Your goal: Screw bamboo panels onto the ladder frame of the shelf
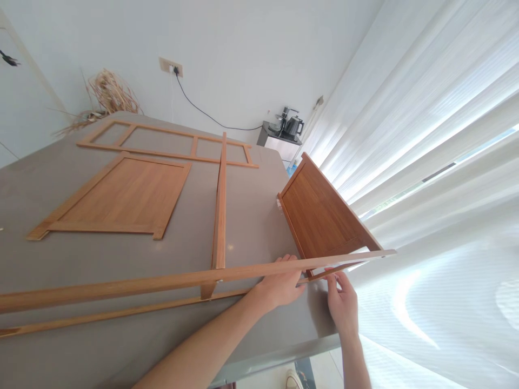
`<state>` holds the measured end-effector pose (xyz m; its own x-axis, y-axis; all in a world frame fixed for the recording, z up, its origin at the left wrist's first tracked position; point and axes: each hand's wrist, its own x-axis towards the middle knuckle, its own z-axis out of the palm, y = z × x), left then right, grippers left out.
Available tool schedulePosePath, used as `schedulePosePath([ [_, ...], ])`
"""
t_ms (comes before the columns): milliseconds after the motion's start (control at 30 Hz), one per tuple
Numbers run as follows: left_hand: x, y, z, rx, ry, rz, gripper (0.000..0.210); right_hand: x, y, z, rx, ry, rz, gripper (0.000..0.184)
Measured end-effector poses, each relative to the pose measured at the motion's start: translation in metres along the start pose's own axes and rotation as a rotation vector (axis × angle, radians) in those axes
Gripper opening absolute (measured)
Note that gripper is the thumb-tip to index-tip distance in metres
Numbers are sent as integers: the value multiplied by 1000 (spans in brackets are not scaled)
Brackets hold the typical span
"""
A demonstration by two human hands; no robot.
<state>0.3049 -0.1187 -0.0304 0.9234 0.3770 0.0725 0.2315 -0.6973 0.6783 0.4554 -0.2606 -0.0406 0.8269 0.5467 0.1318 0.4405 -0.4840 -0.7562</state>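
A long wooden frame (158, 283) with two parallel rails stands on edge along the near side of the table. A wooden side panel (324, 210) stands upright against its right end, and a wooden divider (221, 216) joins it near the middle. My left hand (281, 286) reaches between the rails and grips the frame beside the panel's lower corner, its fingers partly behind the upper rail. My right hand (343, 300) is closed in a pinch at the lower rail by that corner. Whatever its fingertips hold is hidden.
On the grey table (251, 205) lie a second wooden panel (117, 197) and a slim ladder-like wooden frame (158, 143). Dried stalks (111, 92) are at the back left. An electric kettle (294, 127) stands on a small cabinet beyond. A white curtain (438, 216) hangs close at right.
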Motion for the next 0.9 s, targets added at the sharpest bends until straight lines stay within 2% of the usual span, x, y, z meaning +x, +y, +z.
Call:
schedulePosePath([
  [133, 1, 0, 9, 112, 31, 30, 23, 1, 3, 7, -40, 43, 28, 44],
  [300, 1, -2, 18, 216, 93, 35, 21, 0, 8, 9, -64, 57, 86, 47],
  [567, 3, 0, 8, 167, 24, 9, 20, 4, 23, 15, -104, -85, 3, 43],
  [767, 4, -6, 18, 144, 59, 40, 18, 0, 10, 14, -105, -68, -7, 45],
  [900, 3, -5, 14, 145, 35, 56, 21, -1, 4, 13, -62, -57, 12, 46],
])
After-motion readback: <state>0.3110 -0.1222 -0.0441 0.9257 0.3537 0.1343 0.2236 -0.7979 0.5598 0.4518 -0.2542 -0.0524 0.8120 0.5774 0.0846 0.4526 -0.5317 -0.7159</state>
